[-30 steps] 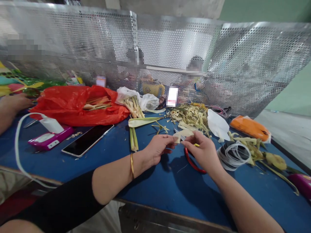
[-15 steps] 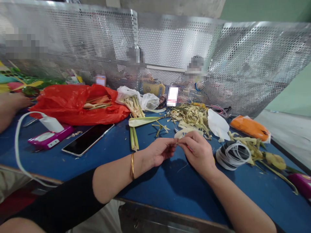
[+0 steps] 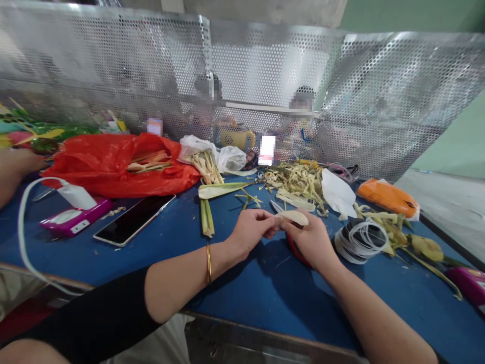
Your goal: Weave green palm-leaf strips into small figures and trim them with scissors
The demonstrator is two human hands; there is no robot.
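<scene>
My left hand (image 3: 252, 231) is closed, its thumb and fingertips pinched at the left end of a pale, curved leaf strip (image 3: 294, 217). My right hand (image 3: 313, 241) meets it there, fingers closed on the same strip, which lies over their tips. Partly hidden beneath my right hand are scissors with red handles (image 3: 297, 252), their blade pointing away to the left. Just right of that hand stands a spool of white cord (image 3: 361, 241). Beyond both hands lies a heap of pale dry leaf scraps (image 3: 297, 182).
Left are a red plastic bag (image 3: 91, 164) of dry strips, a phone (image 3: 134, 220) and a purple power strip (image 3: 76, 216) with a white cable. Green stalks (image 3: 206, 217) lie centre-left. An orange packet (image 3: 388, 198) is at right. A perforated metal screen (image 3: 261, 65) borders the back; another person's hand (image 3: 18, 167) is far left.
The pale leaf strip has come up into clear view over my right fingers. My right hand has turned slightly, and the scissors under it show more. The view has shifted a little.
</scene>
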